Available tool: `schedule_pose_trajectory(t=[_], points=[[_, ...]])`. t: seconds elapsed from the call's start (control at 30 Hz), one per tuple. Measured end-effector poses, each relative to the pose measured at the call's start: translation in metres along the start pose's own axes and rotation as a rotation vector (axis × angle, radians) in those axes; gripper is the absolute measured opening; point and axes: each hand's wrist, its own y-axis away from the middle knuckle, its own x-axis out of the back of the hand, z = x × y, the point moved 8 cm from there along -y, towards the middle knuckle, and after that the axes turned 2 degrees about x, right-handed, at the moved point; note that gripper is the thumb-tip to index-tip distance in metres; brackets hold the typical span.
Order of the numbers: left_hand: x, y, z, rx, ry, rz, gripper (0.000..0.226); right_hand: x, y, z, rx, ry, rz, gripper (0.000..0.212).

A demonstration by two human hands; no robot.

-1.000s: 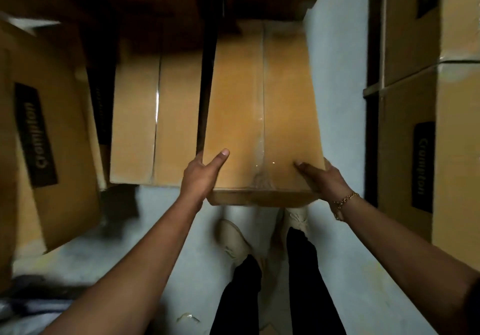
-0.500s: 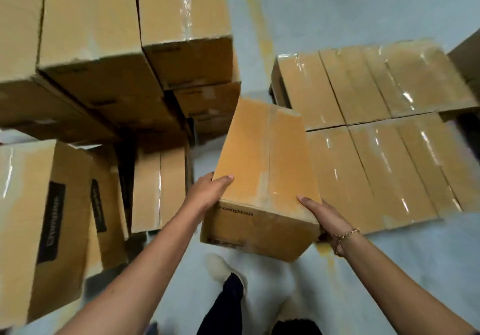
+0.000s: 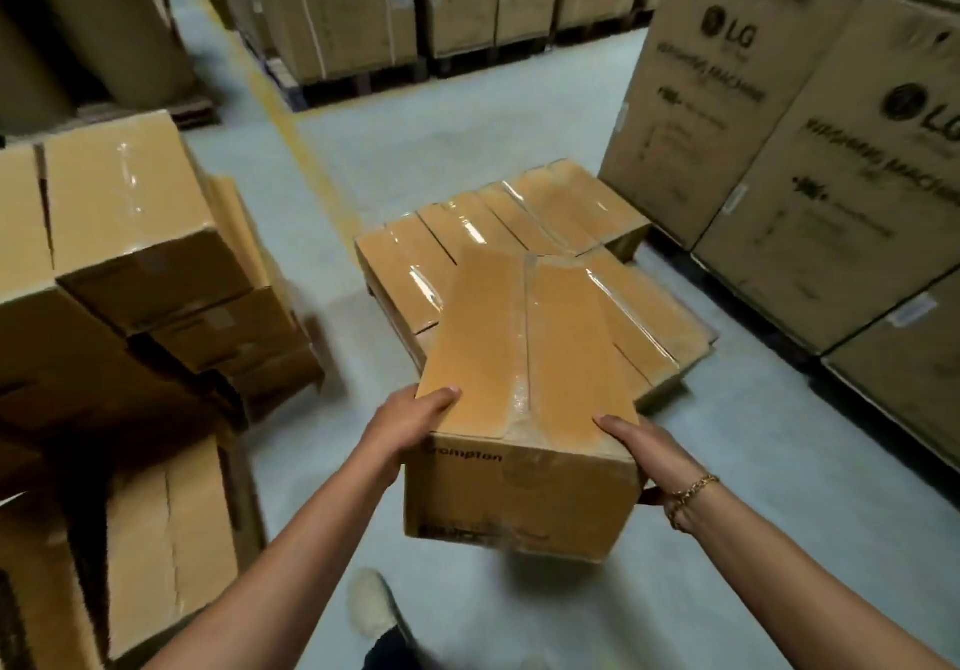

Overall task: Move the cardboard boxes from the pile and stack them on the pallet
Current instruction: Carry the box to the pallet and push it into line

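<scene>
I carry a long taped cardboard box [image 3: 524,357] in the air between both hands, its near end marked "Crompton". My left hand [image 3: 402,425] grips its near left corner, thumb on top. My right hand [image 3: 641,448] grips the near right corner, thumb on top, fingers under the edge. Just beyond the box lies a flat layer of similar boxes [image 3: 467,232] low on the floor; the pallet under them is hidden. The pile of boxes [image 3: 130,232] stands to my left.
Tall LG washing machine cartons [image 3: 810,149] wall off the right side. More large cartons [image 3: 363,9] stand on pallets at the back. A yellow floor line [image 3: 306,149] runs between pile and stacked layer. My shoe [image 3: 371,607] shows on the grey floor below.
I have turned away from the pile with the box in both hands. The stacked layer now lies straight ahead and closer, and the view has lifted toward the warehouse.
</scene>
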Motion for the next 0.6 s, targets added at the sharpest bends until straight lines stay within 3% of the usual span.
schedule_pose_trajectory(t=[0.07, 0.17, 0.33, 0.5, 0.6], points=[[-0.039, 0.003, 0.023, -0.019, -0.039, -0.05, 0.06, 0.042, 0.008, 0.009, 0.003, -0.035, 0.038, 0.028], [-0.085, 0.0, 0.054, -0.029, -0.091, -0.092, 0.091, 0.092, 0.01, 0.018, -0.008, -0.081, 0.089, 0.026], [-0.146, -0.022, 0.105, -0.059, -0.163, -0.163, 0.071, 0.147, -0.013, 0.019, -0.045, -0.124, 0.145, 0.028], [-0.193, -0.064, 0.151, -0.058, -0.178, -0.244, 0.108, 0.189, -0.049, 0.016, -0.087, -0.16, 0.195, 0.032], [-0.224, -0.085, 0.179, -0.055, -0.211, -0.287, 0.099, 0.217, -0.07, 0.016, -0.117, -0.193, 0.233, 0.035]])
